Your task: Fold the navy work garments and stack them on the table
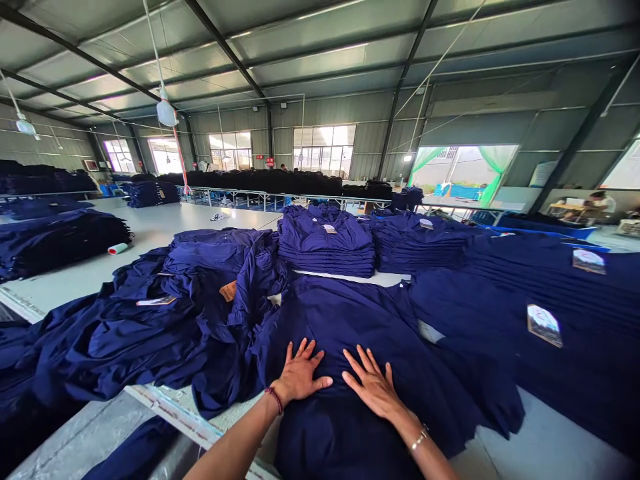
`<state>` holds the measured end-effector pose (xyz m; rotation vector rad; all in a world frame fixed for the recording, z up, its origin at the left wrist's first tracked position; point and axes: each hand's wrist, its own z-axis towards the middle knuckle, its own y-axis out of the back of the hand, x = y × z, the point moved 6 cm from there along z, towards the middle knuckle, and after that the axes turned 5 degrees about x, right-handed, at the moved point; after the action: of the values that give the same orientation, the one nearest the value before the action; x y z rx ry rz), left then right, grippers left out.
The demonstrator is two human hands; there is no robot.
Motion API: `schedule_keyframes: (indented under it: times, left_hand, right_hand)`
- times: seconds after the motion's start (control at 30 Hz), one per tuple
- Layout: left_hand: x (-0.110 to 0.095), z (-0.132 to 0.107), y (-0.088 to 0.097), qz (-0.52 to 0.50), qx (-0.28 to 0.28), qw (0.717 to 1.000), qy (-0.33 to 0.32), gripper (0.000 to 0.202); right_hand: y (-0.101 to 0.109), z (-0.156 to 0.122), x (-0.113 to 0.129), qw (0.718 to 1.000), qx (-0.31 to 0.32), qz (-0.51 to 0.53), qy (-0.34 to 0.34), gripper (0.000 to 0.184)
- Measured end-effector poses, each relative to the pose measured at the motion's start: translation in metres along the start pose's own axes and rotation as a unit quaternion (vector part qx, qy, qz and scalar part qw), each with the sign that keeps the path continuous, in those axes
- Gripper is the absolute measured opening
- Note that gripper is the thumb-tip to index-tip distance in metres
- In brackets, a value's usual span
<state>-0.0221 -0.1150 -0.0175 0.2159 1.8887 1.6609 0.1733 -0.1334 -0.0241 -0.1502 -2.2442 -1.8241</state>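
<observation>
A navy blue garment [345, 310] lies spread face down or folded over on the table in front of me; I cannot tell which side is up. On its left part my left hand [301, 373] rests flat, fingers spread. My right hand [373, 387] lies flat on the same cloth a little to the right, its fingers also apart. Neither hand grips the fabric. The garment's lower end hangs over the table's near edge. Left of it is a loose heap of navy garments [150, 333] with a brown tag [229, 291] showing.
Folded navy stacks stand behind the garment [325, 250] and at right [500, 267], some bearing printed tags [544, 325]. Another dark pile [65, 240] is at far left, near a small red-and-white roll [117, 249]. The white table edge [170, 413] shows at lower left. A person [603, 203] is far right.
</observation>
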Motion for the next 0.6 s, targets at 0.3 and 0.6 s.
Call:
schedule_keyframes:
  times: [0.3,0.6]
  left_hand:
    - [0.094,-0.024,0.093,-0.038,-0.28,0.95,0.131,0.04]
    - [0.163,-0.012,0.092,0.001,-0.153,0.957,0.248,0.051]
  right_hand:
    - [0.033,-0.004,0.1,0.992,0.051,0.046,0.109,0.063]
    - [0.03,0.051,0.208,0.969,0.09,0.044,0.227,0.064]
